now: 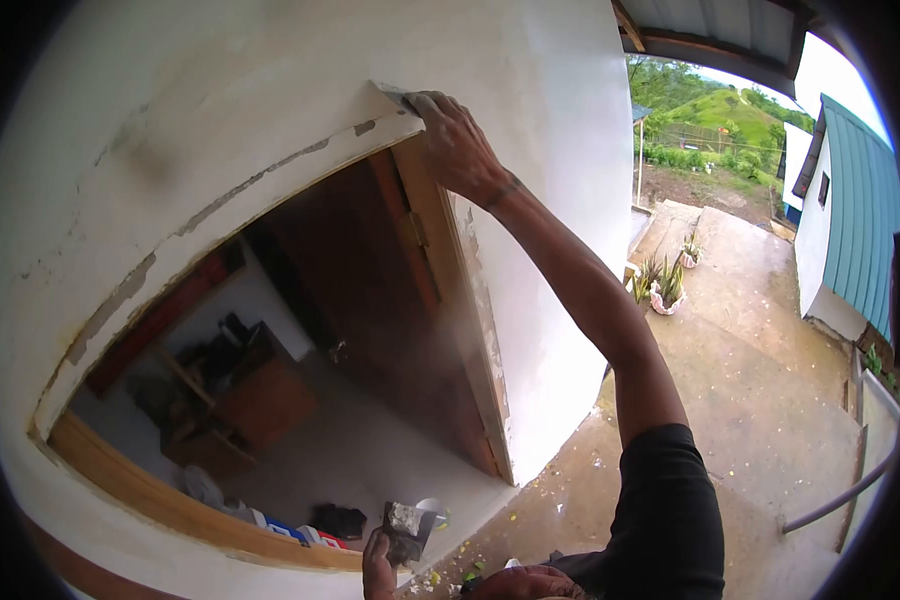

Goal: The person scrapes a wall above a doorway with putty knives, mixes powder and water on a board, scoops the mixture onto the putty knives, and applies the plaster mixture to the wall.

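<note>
My right hand point(457, 145) is raised to the wall above the doorway's upper corner, its fingers closed on a putty knife point(390, 95). The wide blade lies against the white wall point(300, 90). Low in the view, my left hand point(379, 566) grips a flat metal blade point(422, 540) carrying a lump of whitish putty point(405, 517). Its handle is hidden by the fingers. Along the top of the door frame runs a strip of bare grey patches point(235, 193), where the white coat is broken.
A brown door point(360, 270) stands inside the wooden door frame point(440, 250), with a desk point(265, 395) further in. A white container point(430, 508) and a dark cloth-like heap point(338, 521) are near the threshold. Potted plants point(667, 290) stand on the concrete yard point(750, 350), littered with bits.
</note>
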Demonstrator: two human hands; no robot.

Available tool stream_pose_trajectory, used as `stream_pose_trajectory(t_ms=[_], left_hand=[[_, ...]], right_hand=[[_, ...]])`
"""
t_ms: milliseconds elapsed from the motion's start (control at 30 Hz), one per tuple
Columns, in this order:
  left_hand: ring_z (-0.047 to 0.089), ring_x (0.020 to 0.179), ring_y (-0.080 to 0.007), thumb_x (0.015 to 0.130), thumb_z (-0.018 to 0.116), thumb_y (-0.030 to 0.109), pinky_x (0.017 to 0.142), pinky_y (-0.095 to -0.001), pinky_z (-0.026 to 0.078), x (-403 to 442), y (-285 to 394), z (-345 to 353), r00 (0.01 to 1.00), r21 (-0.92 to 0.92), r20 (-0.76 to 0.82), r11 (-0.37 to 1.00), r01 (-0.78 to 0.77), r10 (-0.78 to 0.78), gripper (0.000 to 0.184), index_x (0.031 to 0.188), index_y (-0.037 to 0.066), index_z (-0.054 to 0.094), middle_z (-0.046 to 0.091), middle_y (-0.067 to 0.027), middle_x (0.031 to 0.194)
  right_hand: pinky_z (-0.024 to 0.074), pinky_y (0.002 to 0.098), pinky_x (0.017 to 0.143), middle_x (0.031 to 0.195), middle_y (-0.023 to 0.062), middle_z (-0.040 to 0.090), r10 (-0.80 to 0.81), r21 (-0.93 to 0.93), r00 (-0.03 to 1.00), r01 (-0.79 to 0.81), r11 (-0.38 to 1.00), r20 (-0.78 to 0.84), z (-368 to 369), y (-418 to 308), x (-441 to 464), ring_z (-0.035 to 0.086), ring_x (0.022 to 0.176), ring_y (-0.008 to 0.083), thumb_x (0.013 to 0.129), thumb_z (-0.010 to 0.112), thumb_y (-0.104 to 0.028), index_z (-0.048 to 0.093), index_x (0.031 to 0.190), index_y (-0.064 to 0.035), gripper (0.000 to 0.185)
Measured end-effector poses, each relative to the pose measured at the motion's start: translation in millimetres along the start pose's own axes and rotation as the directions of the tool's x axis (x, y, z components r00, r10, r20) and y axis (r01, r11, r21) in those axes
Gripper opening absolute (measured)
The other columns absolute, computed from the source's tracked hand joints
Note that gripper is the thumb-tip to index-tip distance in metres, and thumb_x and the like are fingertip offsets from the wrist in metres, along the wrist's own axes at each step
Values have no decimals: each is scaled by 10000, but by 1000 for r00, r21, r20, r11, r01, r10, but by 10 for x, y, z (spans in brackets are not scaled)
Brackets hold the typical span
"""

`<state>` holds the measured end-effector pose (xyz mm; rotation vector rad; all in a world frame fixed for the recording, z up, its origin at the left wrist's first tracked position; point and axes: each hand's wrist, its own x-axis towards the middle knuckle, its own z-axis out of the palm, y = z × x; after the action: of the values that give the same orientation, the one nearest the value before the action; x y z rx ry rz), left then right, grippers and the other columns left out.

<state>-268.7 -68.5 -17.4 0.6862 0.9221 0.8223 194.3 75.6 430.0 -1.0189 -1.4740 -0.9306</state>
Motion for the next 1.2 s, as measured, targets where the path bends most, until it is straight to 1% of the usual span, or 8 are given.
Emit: stream_pose_trajectory(t_ms=[233, 400, 500, 633, 833, 967, 1067, 1200], left_hand=[[617, 924, -197, 1008, 515, 356, 780, -351, 536, 20, 51, 82, 1000, 32, -27, 999, 1, 0, 342, 1251, 122, 567, 619, -65, 1056], [623, 944, -195, 1010, 500, 324, 784, -338, 531, 33, 44, 117, 999, 50, -35, 999, -2, 3, 346, 1247, 83, 576, 625, -73, 1072], [627, 956, -194, 1011, 491, 304, 787, -331, 529, 27, 53, 127, 999, 69, -52, 998, -9, 13, 350, 1244, 59, 581, 628, -77, 1082], [631, 972, -193, 1013, 479, 278, 790, -321, 525, 13, 69, 170, 995, 115, -96, 993, -27, 39, 355, 1241, 28, 588, 633, -84, 1095], [632, 885, -158, 998, 496, 267, 700, -296, 511, 39, 95, 246, 997, 180, -23, 981, -67, 72, 341, 1232, 39, 591, 636, -57, 1038], [629, 879, -145, 1004, 490, 263, 685, -288, 507, -125, 303, 553, 993, 238, -29, 966, -103, 113, 337, 1234, 38, 591, 641, -54, 1036], [624, 923, -148, 1014, 480, 259, 745, -297, 509, 82, 132, 332, 954, 442, 20, 853, -277, 300, 343, 1242, 27, 590, 646, -62, 1070], [622, 991, -172, 1012, 509, 280, 828, -329, 516, 62, 180, 387, 982, 315, -38, 934, -165, 186, 380, 1303, 39, 552, 635, -75, 1136]], right_hand=[[436, 438, 1067, 1354, 181, 554, -271, -158, 946, 244, 957, -176, -46, 769, 467, 533, 1233, 360, 858, 476, 50, 509, 1358, -30, 507], [409, 455, 1103, 1429, 189, 476, -319, -193, 948, 309, 931, -21, 148, 650, -292, 463, 1326, 365, 848, 498, 61, 443, 1420, 18, 576], [413, 466, 1084, 1357, 221, 540, -184, -135, 972, 164, 977, -149, -25, 708, -172, 502, 1278, 391, 866, 475, 62, 472, 1379, 38, 514], [467, 510, 974, 1193, 321, 600, 466, -37, 876, -473, 880, -124, -129, 824, 524, 563, 1131, 482, 869, 436, -21, 573, 1173, 68, 346], [483, 517, 942, 1116, 238, 638, -12, -33, 995, 9, 999, -98, 196, 90, 416, 600, 1064, 436, 849, 466, -15, 586, 1159, 13, 333], [519, 472, 943, 1227, 228, 641, 128, -31, 975, -124, 992, 179, -347, 76, 272, 619, 1115, 413, 877, 438, 49, 624, 1204, -1, 379], [493, 442, 1024, 1299, 222, 605, -88, -78, 986, 77, 994, -145, -278, 474, 536, 586, 1195, 389, 861, 449, 92, 570, 1323, -15, 489], [399, 445, 1127, 1437, 177, 477, -312, -252, 942, 274, 928, -124, 334, 854, 97, 457, 1337, 362, 862, 516, 42, 440, 1432, -27, 579]])
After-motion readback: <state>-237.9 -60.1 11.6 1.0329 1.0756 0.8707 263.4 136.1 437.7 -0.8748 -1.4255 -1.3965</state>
